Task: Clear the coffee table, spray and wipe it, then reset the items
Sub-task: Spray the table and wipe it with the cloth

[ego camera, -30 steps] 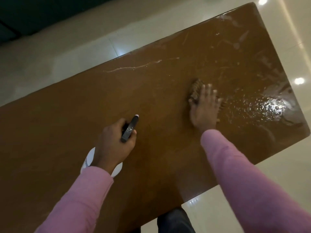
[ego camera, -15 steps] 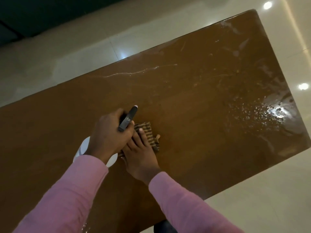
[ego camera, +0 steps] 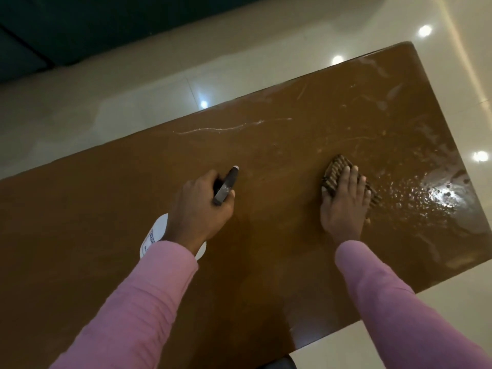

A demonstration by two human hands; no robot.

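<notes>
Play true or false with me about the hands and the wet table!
1. The left hand grips a spray bottle. True.
2. The cloth under the right hand is plain white. False: it is striped brown.
3. Wet droplets shine on the table to the right of the cloth. True.
4. The right hand's fingers are curled into a fist. False: they lie straight, pressing the cloth flat.
5. Both sleeves are blue. False: they are pink.
</notes>
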